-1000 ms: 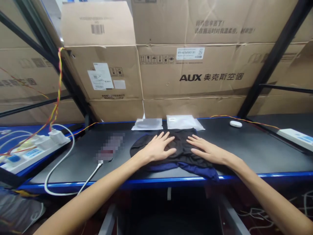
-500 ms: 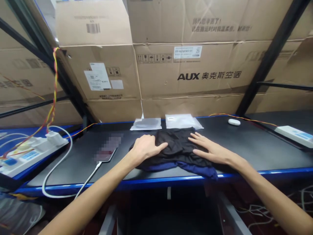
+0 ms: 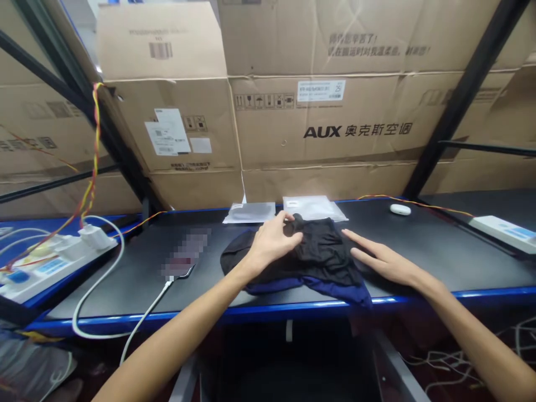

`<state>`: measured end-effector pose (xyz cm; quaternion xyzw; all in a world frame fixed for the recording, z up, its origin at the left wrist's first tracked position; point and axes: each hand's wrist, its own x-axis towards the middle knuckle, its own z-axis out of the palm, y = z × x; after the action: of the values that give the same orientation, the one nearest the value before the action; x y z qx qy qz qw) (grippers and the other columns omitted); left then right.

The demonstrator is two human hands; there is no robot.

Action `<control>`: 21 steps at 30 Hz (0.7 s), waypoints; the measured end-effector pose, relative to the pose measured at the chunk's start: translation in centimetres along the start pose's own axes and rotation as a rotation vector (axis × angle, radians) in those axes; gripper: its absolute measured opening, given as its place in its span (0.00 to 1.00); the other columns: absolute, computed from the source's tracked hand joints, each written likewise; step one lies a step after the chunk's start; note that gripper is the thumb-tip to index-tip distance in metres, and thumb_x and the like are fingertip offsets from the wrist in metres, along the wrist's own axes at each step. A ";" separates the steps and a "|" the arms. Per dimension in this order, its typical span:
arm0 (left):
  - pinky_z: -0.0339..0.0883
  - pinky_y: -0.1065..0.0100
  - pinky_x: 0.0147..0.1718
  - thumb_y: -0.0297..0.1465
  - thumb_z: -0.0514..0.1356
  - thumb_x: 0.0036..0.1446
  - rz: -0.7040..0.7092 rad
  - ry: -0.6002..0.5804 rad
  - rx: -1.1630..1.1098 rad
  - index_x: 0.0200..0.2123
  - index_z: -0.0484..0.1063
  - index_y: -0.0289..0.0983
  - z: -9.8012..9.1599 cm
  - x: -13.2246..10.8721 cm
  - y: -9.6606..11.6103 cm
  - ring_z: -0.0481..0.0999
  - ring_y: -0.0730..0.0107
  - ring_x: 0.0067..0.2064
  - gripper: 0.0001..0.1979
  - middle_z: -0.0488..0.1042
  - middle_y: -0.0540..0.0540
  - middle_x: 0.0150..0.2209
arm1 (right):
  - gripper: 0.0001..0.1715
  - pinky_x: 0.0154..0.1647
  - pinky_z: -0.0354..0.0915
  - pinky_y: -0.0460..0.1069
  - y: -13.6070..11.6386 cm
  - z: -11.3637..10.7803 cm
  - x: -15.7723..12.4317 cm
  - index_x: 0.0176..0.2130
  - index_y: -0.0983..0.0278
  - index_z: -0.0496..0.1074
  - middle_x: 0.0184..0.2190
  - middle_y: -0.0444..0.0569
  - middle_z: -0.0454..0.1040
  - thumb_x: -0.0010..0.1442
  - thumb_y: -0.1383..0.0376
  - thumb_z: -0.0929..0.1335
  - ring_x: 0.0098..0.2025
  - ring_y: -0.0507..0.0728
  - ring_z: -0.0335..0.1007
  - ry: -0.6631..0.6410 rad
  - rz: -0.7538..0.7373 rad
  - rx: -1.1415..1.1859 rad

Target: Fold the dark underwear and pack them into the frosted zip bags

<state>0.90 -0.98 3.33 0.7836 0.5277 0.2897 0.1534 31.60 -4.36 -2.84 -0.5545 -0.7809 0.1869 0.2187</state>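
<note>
A crumpled black cloth garment (image 3: 322,251) with dark blue parts along its near side lies on the black tabletop, close to the front edge. Over its left half, my left hand (image 3: 274,240) pinches a raised bit of the black fabric between thumb and fingers. My right hand (image 3: 383,259) is just off the garment's right side, fingers stretched and apart, holding nothing. Behind the garment are two flat translucent plastic packets, the left packet (image 3: 250,213) and the right packet (image 3: 314,207). What kind of garment it is cannot be made out.
A phone (image 3: 184,257) on a white cable lies to the left. White power strips (image 3: 54,257) sit at both sides. A small white case (image 3: 400,210) rests at the back right. Cardboard boxes (image 3: 268,128) wall off the back between black metal posts (image 3: 460,106).
My left hand has shifted right and lifted a pinch of the black fabric. My right hand has drawn back to the right, off the garment.
</note>
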 end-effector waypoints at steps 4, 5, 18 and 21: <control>0.72 0.63 0.46 0.37 0.63 0.54 0.084 -0.001 -0.163 0.58 0.66 0.45 3.0 -0.1 2.3 0.79 0.59 0.44 0.27 0.80 0.48 0.43 | 0.41 0.71 0.45 0.60 1.1 -0.4 -1.0 0.68 0.56 0.57 0.68 0.43 0.56 0.65 0.40 0.56 0.70 0.63 0.49 0.069 0.060 -0.024; 0.72 0.63 0.49 0.36 0.62 0.55 0.132 0.000 -0.186 0.59 0.65 0.44 3.9 -0.1 2.8 0.79 0.60 0.47 0.27 0.79 0.48 0.46 | 0.41 0.71 0.46 0.60 1.3 -0.4 -1.2 0.67 0.57 0.58 0.68 0.43 0.57 0.64 0.40 0.56 0.69 0.63 0.50 0.074 0.059 -0.032; 0.41 0.26 0.60 0.51 0.44 0.67 0.510 -0.400 0.190 0.69 0.51 0.46 8.2 -1.6 3.1 0.43 0.37 0.71 0.32 0.47 0.42 0.72 | 0.39 0.71 0.46 0.66 1.7 0.2 -0.7 0.64 0.57 0.64 0.66 0.47 0.62 0.65 0.41 0.54 0.69 0.66 0.50 0.068 0.026 -0.048; 0.38 0.27 0.62 0.54 0.44 0.66 0.499 -0.455 0.155 0.69 0.50 0.45 7.7 -1.2 3.0 0.40 0.38 0.71 0.34 0.45 0.42 0.72 | 0.40 0.71 0.46 0.65 1.2 0.2 -0.1 0.64 0.59 0.64 0.66 0.47 0.61 0.65 0.40 0.54 0.69 0.67 0.52 0.091 0.028 -0.010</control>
<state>7.53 -2.78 -1.38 0.9423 0.2927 0.0953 0.1315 32.47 -4.07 -3.63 -0.5744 -0.7632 0.1607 0.2485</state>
